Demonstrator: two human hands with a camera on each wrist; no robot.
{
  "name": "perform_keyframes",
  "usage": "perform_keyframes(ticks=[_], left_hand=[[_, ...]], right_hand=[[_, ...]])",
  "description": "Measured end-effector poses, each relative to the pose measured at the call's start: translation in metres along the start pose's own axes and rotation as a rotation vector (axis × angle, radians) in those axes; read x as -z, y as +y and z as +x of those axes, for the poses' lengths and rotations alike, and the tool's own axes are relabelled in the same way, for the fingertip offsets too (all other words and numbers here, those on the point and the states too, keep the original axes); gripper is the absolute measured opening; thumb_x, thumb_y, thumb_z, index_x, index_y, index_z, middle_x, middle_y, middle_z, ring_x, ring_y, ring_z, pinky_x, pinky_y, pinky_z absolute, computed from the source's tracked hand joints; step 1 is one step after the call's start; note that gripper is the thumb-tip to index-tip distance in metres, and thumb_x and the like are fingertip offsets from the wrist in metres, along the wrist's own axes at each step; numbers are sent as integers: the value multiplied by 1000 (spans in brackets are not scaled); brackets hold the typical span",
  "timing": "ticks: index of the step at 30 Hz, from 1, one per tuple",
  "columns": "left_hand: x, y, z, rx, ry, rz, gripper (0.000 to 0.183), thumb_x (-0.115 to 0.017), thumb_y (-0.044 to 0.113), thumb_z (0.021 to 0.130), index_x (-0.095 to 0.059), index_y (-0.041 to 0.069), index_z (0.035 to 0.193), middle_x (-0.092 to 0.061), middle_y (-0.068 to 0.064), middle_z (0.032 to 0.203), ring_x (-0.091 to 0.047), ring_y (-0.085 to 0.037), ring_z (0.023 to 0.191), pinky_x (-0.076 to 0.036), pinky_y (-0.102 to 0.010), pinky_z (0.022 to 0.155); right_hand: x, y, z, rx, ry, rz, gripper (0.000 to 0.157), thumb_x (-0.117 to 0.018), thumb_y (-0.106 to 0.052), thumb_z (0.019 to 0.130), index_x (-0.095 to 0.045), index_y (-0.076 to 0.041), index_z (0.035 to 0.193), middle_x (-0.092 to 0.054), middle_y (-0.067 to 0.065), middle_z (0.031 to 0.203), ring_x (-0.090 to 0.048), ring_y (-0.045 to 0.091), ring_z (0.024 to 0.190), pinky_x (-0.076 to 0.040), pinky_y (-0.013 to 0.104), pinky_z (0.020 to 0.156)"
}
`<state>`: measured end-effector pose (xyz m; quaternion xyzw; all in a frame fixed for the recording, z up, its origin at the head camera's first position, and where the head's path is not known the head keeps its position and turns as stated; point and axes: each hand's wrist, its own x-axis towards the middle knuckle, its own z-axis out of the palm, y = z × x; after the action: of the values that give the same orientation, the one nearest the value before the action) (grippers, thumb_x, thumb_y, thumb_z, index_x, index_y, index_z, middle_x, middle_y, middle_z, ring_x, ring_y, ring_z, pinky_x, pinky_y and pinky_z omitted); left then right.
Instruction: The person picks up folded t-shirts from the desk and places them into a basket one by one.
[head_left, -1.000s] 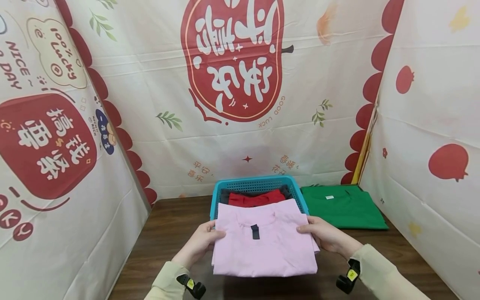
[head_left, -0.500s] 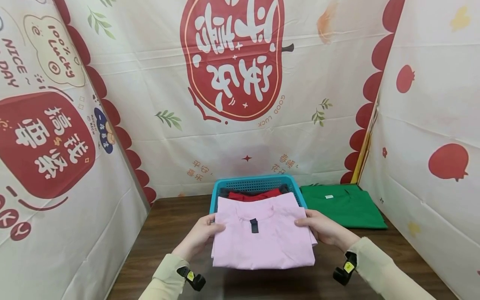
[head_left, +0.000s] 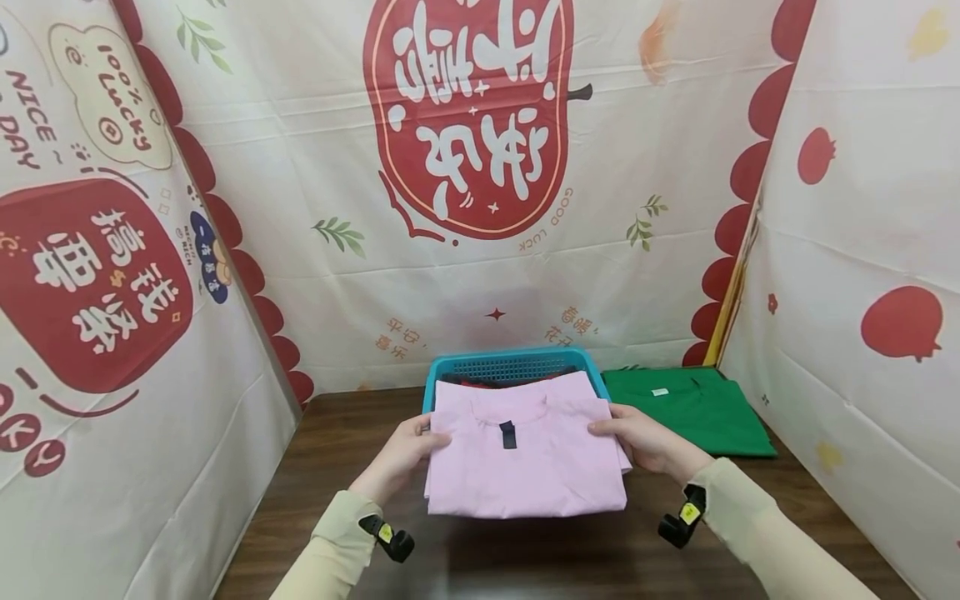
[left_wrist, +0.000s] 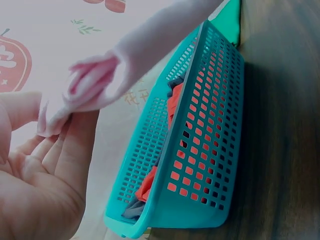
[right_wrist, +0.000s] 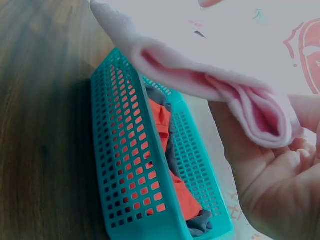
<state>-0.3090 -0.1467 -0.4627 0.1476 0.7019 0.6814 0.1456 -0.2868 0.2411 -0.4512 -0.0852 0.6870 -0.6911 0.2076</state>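
Observation:
A folded pink T-shirt (head_left: 525, 467) with a dark neck label is held up by both hands above the front of a teal plastic basket (head_left: 517, 357). My left hand (head_left: 401, 454) pinches its left edge, thumb on top and fingers beneath. On the opposite edge, my right hand (head_left: 648, 442) pinches it the same way. The wrist views show the shirt's rolled folds between thumb and fingers, apart from the basket rim. Inside the basket lie a red garment (right_wrist: 185, 197) and a dark grey one (right_wrist: 201, 223), mostly covered by the shirt in the head view.
A folded green shirt (head_left: 690, 417) with a white label lies on the brown wooden table (head_left: 330, 450), right of the basket. Printed cloth walls (head_left: 480, 283) close off the back and both sides.
Both hands have carried the pink shirt forward, toward and over the basket. It now covers more of the red garment. The basket and green shirt stay where they were.

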Motion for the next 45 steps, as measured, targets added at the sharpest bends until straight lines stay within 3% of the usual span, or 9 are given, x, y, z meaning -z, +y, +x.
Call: perform_keyframes(ticks=[11,27,36,45], left_hand=[[3,4,12,16,54,-8,45,-60,4,90,-50,-10,131,-70,-12,96,-68,-17,77,-56,-33,69],[9,12,26,22,81,-9,42,-59,3,91,-51,-9,130,-69,-10,92,-67,-16,76,-56,-34,69],[11,21,31,6,133,1,41,-59,3,90,-53,-9,129,-68,-12,94,-67,-19,77,-56,-35,69],[11,23,39,3,158,-18,42,-59,3,90,-53,-7,130,-68,-12,94,-66,-18,77,-55,-34,67]], right_hand=[[5,-10,12,22,-22,2,59,-54,-18,99,-26,6,145,-65,10,110,-66,23,96,-55,44,82],[6,-22,25,3,31,-24,47,-57,-19,98,-43,7,135,-67,9,102,-66,20,88,-55,37,78],[11,-32,33,2,60,-42,54,-59,-21,98,-38,6,140,-67,10,106,-67,22,90,-55,38,81],[15,-36,41,22,65,-5,45,-57,-17,98,-43,7,133,-68,7,99,-67,18,86,-56,35,76]])
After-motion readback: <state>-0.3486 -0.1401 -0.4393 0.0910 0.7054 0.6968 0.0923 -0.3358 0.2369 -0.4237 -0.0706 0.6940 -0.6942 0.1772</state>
